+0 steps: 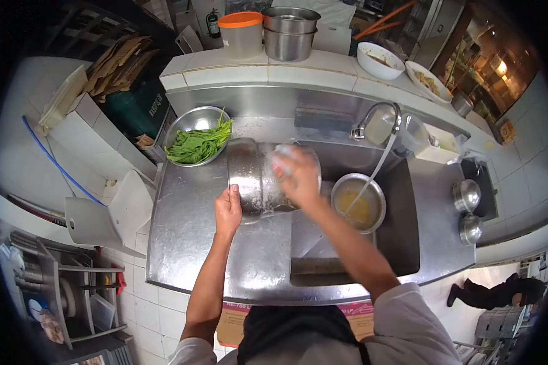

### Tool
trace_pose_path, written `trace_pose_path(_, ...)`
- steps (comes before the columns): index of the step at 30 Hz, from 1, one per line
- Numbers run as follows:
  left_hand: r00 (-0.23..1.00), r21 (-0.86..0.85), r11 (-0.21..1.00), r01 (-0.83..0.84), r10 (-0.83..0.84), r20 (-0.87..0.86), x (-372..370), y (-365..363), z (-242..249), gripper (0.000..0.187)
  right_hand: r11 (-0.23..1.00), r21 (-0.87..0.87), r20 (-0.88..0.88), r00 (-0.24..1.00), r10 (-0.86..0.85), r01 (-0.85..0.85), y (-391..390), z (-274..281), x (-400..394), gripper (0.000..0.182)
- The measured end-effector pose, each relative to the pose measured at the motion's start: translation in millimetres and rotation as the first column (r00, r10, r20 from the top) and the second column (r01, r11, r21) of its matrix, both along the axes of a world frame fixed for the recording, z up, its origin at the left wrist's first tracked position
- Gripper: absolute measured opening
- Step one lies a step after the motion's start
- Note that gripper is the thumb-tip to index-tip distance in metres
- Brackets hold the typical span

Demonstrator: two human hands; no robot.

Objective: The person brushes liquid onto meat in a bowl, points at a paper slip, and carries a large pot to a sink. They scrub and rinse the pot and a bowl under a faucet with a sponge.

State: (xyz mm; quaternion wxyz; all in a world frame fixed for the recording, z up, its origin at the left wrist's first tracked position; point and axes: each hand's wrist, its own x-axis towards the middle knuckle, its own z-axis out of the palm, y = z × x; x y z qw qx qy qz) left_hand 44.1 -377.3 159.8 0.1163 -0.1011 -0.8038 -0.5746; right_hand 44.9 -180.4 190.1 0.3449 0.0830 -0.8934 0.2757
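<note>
A large steel pot [252, 176] lies tipped on its side at the sink's left edge, its mouth facing right. My left hand [227, 210] grips its wall from below. My right hand [298, 176] is blurred at the pot's mouth, pressing a pale scrubbing pad [283, 159] against the rim. Water runs from the faucet [377, 118] into a steel bowl [359, 204] of yellowish liquid standing in the sink basin.
A steel bowl of green leaves [198, 137] sits on the counter at the left. White cutting boards [106, 216] lean at the counter's left end. Stacked steel bowls [289, 33], an orange-lidded tub [240, 33] and white dishes [380, 61] line the back ledge. Two small steel bowls [467, 210] sit on the right.
</note>
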Motion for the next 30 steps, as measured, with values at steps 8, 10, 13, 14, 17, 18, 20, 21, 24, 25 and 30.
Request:
trace_pose_path(8, 0.994, -0.058, 0.996, 0.061, -0.066, -0.082, 22, -2, -20, 0.035, 0.986, -0.165, 0.029, 0.999, -0.017, 0.022, -28, 13, -11, 0.018)
trace_pose_path(10, 0.991, -0.016, 0.998, 0.062, -0.064, -0.118, 20, 2, -27, 0.035, 0.984, -0.106, 0.048, 0.988, 0.149, -0.143, -62, 38, -17, 0.020)
trace_pose_path(13, 0.978, -0.006, 0.996, 0.094, -0.093, -0.185, 41, -16, -50, 0.031, 0.964, 0.032, -0.081, 0.961, 0.264, -0.262, -75, 19, 24, 0.023)
trace_pose_path(14, 0.958, -0.083, 0.992, 0.099, -0.118, -0.261, 51, -21, -57, 0.029, 0.936, 0.174, -0.069, 0.945, 0.320, -0.305, -67, 14, 42, 0.023)
trace_pose_path(17, 0.932, -0.214, 0.957, 0.196, -0.250, -0.262, 58, -40, -80, 0.026, 0.877, 0.347, -0.043, 0.928, 0.370, -0.333, -33, 40, 13, 0.025)
trace_pose_path(18, 0.922, -0.267, 0.917, 0.297, -0.348, -0.170, 67, -50, -87, 0.025, 0.963, 0.068, 0.402, 0.890, 0.213, -0.261, -23, 52, -12, 0.028)
trace_pose_path(20, 0.930, -0.257, 0.913, 0.317, -0.352, -0.104, 74, -68, -79, 0.026, 0.991, -0.129, 0.556, 0.826, 0.095, -0.028, -23, 42, -15, 0.032)
trace_pose_path(21, 0.942, -0.208, 0.925, 0.317, -0.333, -0.047, 70, -63, -75, 0.028, 0.996, -0.089, 0.297, 0.954, 0.044, -0.018, -25, 26, -2, 0.034)
trace_pose_path(24, 0.959, -0.132, 0.970, 0.203, -0.224, -0.175, 56, -33, 10, 0.039, 0.991, -0.115, 0.202, 0.975, 0.097, -0.075, -43, 30, 29, 0.030)
trace_pose_path(25, 0.976, -0.132, 0.969, 0.207, -0.196, 0.093, 43, -23, 44, 0.039, 0.995, -0.021, 0.079, 0.992, 0.098, -0.097, -51, 28, 44, 0.029)
trace_pose_path(30, 0.995, -0.223, 0.971, 0.089, -0.096, -0.018, 49, -25, 45, 0.040, 0.982, 0.105, 0.052, 0.987, 0.154, -0.158, -47, 21, 108, 0.030)
